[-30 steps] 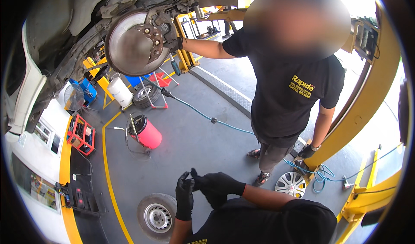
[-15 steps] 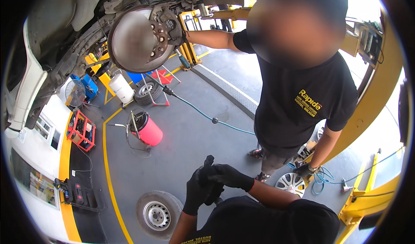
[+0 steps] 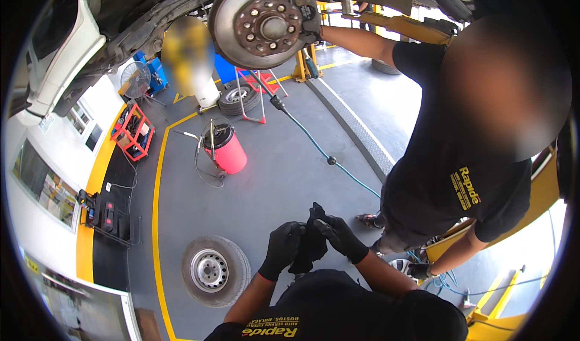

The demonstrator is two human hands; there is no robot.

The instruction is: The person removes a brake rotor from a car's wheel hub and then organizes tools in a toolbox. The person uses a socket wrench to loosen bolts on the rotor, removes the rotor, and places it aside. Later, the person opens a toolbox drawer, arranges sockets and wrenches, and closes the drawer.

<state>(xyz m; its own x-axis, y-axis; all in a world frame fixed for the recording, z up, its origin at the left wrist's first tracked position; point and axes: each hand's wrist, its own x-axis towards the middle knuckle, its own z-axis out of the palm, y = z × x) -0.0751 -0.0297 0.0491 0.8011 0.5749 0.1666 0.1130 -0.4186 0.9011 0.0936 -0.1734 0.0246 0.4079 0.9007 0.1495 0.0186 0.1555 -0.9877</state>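
Both my hands wear black gloves and are low in the middle, before my chest. My left hand [image 3: 281, 247] is closed on a limp black glove or cloth [image 3: 313, 238], and my right hand [image 3: 341, 238] grips it from the other side. Above them, a rusty brake disc [image 3: 232, 24] with a hub and caliper [image 3: 305, 15] hangs under a raised vehicle. A co-worker [image 3: 447, 178] in a dark shirt stands at my right, one gloved hand [image 3: 311, 36] at the caliper, the other [image 3: 420, 270] low by a silver wheel cover [image 3: 399, 265].
A wheel [image 3: 216, 271] lies on the floor at lower left. A pink drum [image 3: 226, 151], a red tool cart [image 3: 133, 129] and a red-footed stand [image 3: 257, 105] stand farther off. A hose [image 3: 350, 175] runs down to the floor. Yellow lift parts [image 3: 495, 292] are at right.
My hands have moved slightly apart, showing more of the black item between them. The view has shifted, so the disc and co-worker appear farther right.
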